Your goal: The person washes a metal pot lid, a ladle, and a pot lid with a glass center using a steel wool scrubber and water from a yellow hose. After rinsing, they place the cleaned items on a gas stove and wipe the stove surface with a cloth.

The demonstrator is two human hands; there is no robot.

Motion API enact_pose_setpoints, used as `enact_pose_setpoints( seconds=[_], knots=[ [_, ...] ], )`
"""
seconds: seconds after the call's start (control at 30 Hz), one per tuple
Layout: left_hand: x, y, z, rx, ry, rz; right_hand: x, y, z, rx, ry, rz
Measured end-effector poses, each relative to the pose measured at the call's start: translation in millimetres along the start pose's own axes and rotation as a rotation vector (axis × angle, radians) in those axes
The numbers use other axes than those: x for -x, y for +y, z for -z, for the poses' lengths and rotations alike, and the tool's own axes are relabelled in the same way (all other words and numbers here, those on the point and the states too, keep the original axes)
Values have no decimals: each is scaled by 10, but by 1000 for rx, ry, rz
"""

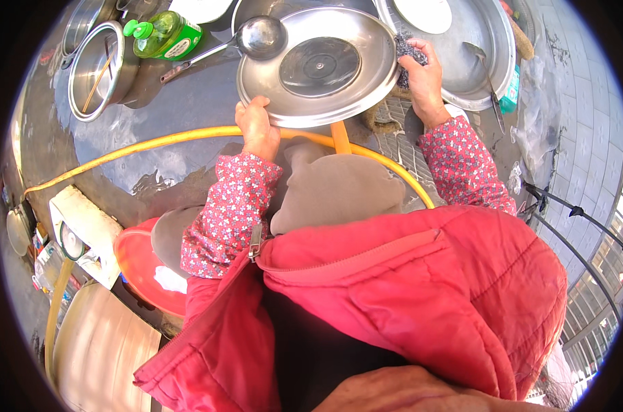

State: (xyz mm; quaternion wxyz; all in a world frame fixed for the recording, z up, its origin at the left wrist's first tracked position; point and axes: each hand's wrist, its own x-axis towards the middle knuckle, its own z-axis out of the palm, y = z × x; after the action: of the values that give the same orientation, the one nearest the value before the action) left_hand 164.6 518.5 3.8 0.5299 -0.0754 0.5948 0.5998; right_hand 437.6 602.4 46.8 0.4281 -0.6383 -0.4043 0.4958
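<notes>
My left hand grips the near left rim of a round stainless-steel pot lid, which is tilted and has a dark round panel at its centre. A steel-wool scourer is pinched in my right hand, against the lid's right edge. A metal ladle overlaps the lid's upper left rim, its handle pointing down to the left; I cannot tell whether the two touch. To the right of my right hand is a large metal basin.
A green soap pump bottle and a steel pot with chopsticks stand at upper left. A yellow hose crosses the wet ground before my knees. A metal spatula leans over the basin's right rim. A red basin is at lower left.
</notes>
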Motion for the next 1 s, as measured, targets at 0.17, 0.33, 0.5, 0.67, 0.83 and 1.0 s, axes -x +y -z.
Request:
enact_pose_setpoints(
  seconds=[0.17, 0.33, 0.5, 0.67, 0.83, 1.0],
  knots=[
    [26, -181, -29, 5, -94, 23, 736, -27, -252, -342, 44, 54],
    [97, -288, 58, 52, -190, 88, 174, -162, -37, -356, 88, 48],
    [105, -226, 192, 99, -269, 256, -689, -345, 80, -498, -3, -20],
    [56, -290, 190, 146, -303, 319, -831, -222, -84, -522, -305, -182],
    [-48, -424, 174, 267, -376, 445, -581, -195, -73, -65, -378, -239],
    [-51, -390, 79, 245, -424, 604, -361, -739, 143, 100, -138, 66]
  ],
)
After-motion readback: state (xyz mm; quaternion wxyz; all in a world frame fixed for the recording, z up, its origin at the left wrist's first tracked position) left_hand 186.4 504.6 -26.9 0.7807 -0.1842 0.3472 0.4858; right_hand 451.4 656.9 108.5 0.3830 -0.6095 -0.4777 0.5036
